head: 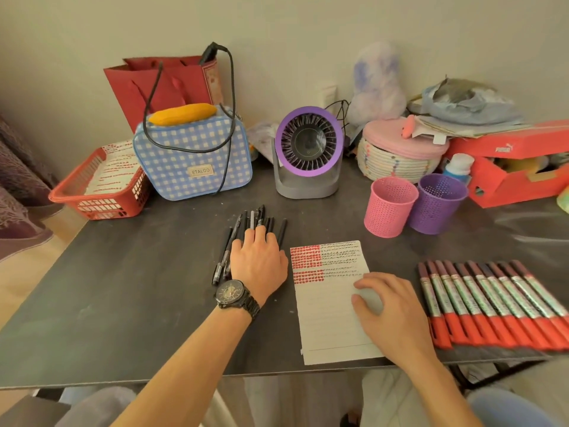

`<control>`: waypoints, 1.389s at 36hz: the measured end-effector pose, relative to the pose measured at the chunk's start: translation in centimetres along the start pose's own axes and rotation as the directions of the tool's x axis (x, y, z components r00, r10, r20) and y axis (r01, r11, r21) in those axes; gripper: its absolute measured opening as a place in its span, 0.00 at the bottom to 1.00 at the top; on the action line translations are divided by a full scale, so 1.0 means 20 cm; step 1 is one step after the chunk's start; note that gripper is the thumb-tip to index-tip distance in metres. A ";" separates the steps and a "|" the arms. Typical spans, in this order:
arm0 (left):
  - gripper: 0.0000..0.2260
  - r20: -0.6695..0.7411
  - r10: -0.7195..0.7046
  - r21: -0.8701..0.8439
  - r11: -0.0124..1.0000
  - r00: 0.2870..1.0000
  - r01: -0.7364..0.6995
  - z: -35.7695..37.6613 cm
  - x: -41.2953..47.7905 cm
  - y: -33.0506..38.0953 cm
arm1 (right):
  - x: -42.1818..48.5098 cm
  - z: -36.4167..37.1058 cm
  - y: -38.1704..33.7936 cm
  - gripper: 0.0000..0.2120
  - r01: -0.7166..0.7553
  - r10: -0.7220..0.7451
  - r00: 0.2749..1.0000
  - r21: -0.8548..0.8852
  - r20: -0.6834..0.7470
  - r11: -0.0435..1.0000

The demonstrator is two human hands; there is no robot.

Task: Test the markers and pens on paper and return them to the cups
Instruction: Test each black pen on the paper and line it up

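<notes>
A lined sheet of paper (329, 322) lies near the table's front edge, its top marked with red and black test strokes. My right hand (391, 312) rests on the sheet's right side with relaxed fingers. Left of the sheet lies a bunch of black pens (258, 218). My left hand (258, 257), a watch on its wrist, lies flat on top of them with straight fingers. A row of several red markers (492, 303) lies side by side to the right of the paper. A pink mesh cup (389, 206) and a purple mesh cup (437, 203) stand behind the paper.
At the back stand a red basket (95, 192), a blue checked case (194, 158) with a cable over it, a purple fan (308, 152), a woven lidded basket (400, 155) and a red shoe box (517, 171). The dark table (123, 303) ends just below the paper.
</notes>
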State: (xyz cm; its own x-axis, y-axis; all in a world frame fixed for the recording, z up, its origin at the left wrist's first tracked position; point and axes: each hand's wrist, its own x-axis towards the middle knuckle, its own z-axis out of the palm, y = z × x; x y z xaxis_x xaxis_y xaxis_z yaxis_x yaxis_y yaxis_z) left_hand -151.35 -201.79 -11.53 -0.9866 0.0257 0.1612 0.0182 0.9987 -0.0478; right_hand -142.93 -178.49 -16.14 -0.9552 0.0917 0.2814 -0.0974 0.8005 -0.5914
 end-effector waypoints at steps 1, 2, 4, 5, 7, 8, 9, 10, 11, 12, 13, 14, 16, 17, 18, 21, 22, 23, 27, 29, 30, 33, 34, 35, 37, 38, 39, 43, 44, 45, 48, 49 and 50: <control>0.17 0.002 -0.004 0.004 1.000 1.000 0.004 0.00 0.00 0.01 | 0.00 0.00 0.00 0.09 0.005 -0.005 1.000 -0.004 -0.004 1.000; 0.17 0.005 -0.007 0.007 1.000 1.000 0.007 0.00 0.00 0.01 | 0.00 0.00 0.01 0.09 0.011 -0.011 1.000 -0.008 -0.005 1.000; 0.16 0.004 -0.010 0.014 1.000 1.000 0.010 0.01 0.01 0.02 | -0.01 0.01 0.01 0.09 0.023 -0.023 1.000 -0.010 -0.010 1.000; 0.16 0.001 -0.010 0.017 1.000 1.000 0.010 0.01 0.01 0.03 | -0.01 0.01 0.01 0.09 0.028 -0.028 1.000 -0.009 -0.013 1.000; 0.15 -0.003 -0.006 0.019 1.000 1.000 0.006 0.01 0.02 0.03 | -0.02 0.00 0.01 0.10 0.036 -0.036 0.999 -0.014 -0.011 0.999; 0.15 -0.010 -0.007 0.015 1.000 1.000 0.007 0.00 0.02 0.03 | -0.02 0.00 0.01 0.11 0.041 -0.041 0.999 -0.018 -0.010 0.999; 0.15 -0.023 -0.013 0.007 1.000 1.000 0.013 -0.01 0.02 0.02 | -0.02 0.00 0.01 0.11 0.046 -0.047 0.999 -0.021 -0.012 0.999; 0.14 -0.041 -0.023 -0.005 1.000 0.999 0.023 -0.02 0.02 0.02 | -0.02 0.00 0.01 0.12 0.051 -0.051 0.999 -0.023 -0.013 0.998; 0.14 -0.069 -0.037 -0.023 0.999 0.997 0.036 -0.04 0.01 0.01 | -0.02 0.00 0.00 0.12 0.054 -0.055 0.998 -0.025 -0.013 0.998; 0.13 -0.104 -0.052 -0.048 0.998 0.993 0.047 -0.06 0.01 0.00 | -0.03 0.00 0.00 0.12 0.058 -0.058 0.998 -0.027 -0.013 0.998; 0.12 -0.148 -0.068 -0.089 0.995 0.987 0.055 -0.08 -0.01 -0.01 | -0.03 0.00 0.00 0.11 0.061 -0.061 0.998 -0.029 -0.014 0.998; 0.11 -0.191 -0.082 -0.147 0.988 0.978 0.054 -0.09 -0.03 -0.02 | -0.03 0.00 0.00 0.11 0.063 -0.064 0.998 -0.030 -0.016 0.998; 0.08 -0.242 -0.109 -0.287 0.957 0.964 0.036 -0.11 -0.07 -0.03 | -0.03 0.00 -0.01 0.11 0.069 -0.070 0.997 -0.028 -0.023 0.997; 0.08 -0.243 -0.118 -0.360 0.933 0.963 0.024 -0.12 -0.10 -0.03 | -0.03 -0.01 -0.01 0.11 0.071 -0.072 0.997 -0.027 -0.026 0.997; 0.07 -0.228 -0.125 -0.438 0.899 0.966 0.013 -0.12 -0.14 -0.04 | -0.04 -0.01 -0.01 0.11 0.074 -0.074 0.997 -0.026 -0.028 0.997; 0.08 -0.152 -0.100 -0.710 0.703 0.983 -0.039 -0.11 -0.28 -0.01 | -0.05 -0.02 -0.02 0.11 0.090 -0.091 0.995 -0.028 -0.029 0.996; 0.09 -0.139 -0.084 -0.783 0.619 0.987 -0.058 -0.11 -0.33 0.01 | -0.05 -0.02 -0.03 0.11 0.095 -0.096 0.995 -0.027 -0.029 0.995; 0.09 -0.136 -0.076 -0.836 0.543 0.988 -0.073 -0.10 -0.38 0.03 | -0.05 -0.02 -0.03 0.11 0.098 -0.099 0.995 -0.023 -0.030 0.995; 0.05 -0.098 -0.074 -0.931 0.360 0.992 -0.065 -0.05 -0.51 0.12 | -0.05 -0.03 -0.03 0.08 0.117 -0.117 0.992 0.008 -0.052 0.993; 0.05 -0.059 -0.056 -0.943 0.332 0.997 -0.037 -0.03 -0.54 0.14 | -0.05 -0.03 -0.04 0.11 0.112 -0.110 0.992 0.029 -0.058 0.993; 0.05 -0.050 -0.045 -0.943 0.331 0.998 -0.032 -0.02 -0.55 0.14 | -0.05 -0.04 -0.04 0.14 0.106 -0.104 0.993 0.042 -0.056 0.993; 0.09 -0.052 -0.021 -0.944 0.327 0.998 -0.043 -0.02 -0.56 0.14 | -0.04 -0.06 -0.06 0.18 0.089 -0.084 0.995 0.092 -0.053 0.992; 0.10 -0.054 -0.015 -0.943 0.330 0.998 -0.046 -0.02 -0.56 0.13 | -0.04 -0.07 -0.07 0.18 0.089 -0.083 0.995 0.109 -0.061 0.990; 0.11 -0.055 -0.008 -0.942 0.333 0.998 -0.049 -0.02 -0.56 0.12 | -0.04 -0.08 -0.08 0.17 0.097 -0.088 0.993 0.121 -0.074 0.988; 0.14 -0.058 0.003 -0.942 0.332 0.998 -0.056 -0.01 -0.57 0.12 | -0.06 -0.09 -0.10 0.17 0.123 -0.109 0.989 0.141 -0.101 0.982; 0.16 -0.060 0.006 -0.943 0.329 0.998 -0.058 -0.01 -0.58 0.12 | -0.08 -0.09 -0.12 0.16 0.131 -0.115 0.988 0.167 -0.105 0.977; 0.17 -0.061 0.007 -0.944 0.324 0.998 -0.060 0.00 -0.58 0.11 | -0.10 -0.09 -0.14 0.15 0.129 -0.111 0.989 0.211 -0.098 0.969; 0.16 -0.044 -0.012 -0.962 0.268 0.999 -0.040 -0.01 -0.57 0.11 | -0.18 -0.04 -0.26 0.10 0.043 -0.050 0.999 0.459 0.004 0.887; 0.16 -0.036 -0.023 -0.967 0.252 0.999 -0.029 -0.01 -0.57 0.11 | -0.20 -0.03 -0.29 0.11 -0.006 -0.024 0.999 0.534 0.048 0.845; 0.17 -0.030 -0.036 -0.970 0.243 0.999 -0.020 -0.01 -0.57 0.10 | -0.20 -0.02 -0.33 0.12 -0.063 0.013 0.996 0.613 0.085 0.787; 0.18 -0.027 -0.063 -0.969 0.245 0.998 -0.011 0.00 -0.57 0.09 | -0.18 0.01 -0.46 0.12 -0.221 0.184 0.973 0.816 0.143 0.534; 0.18 -0.024 -0.066 -0.967 0.255 0.998 -0.006 0.00 -0.58 0.10 | -0.17 0.02 -0.49 0.14 -0.246 0.234 0.960 0.862 0.154 0.444; 0.19 -0.019 -0.071 -0.963 0.271 0.997 0.001 0.00 -0.58 0.10 | -0.15 0.02 -0.53 0.16 -0.269 0.280 0.944 0.899 0.174 0.345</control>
State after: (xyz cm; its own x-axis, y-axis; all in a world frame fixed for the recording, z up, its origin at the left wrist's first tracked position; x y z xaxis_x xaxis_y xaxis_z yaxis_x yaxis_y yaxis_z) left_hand -139.94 -200.06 -13.46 -0.9821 -0.0446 0.1828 0.1601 0.3131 0.9361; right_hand -139.10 -187.47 -11.14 -0.9778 0.2072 -0.0317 -0.0285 -0.2811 -0.9592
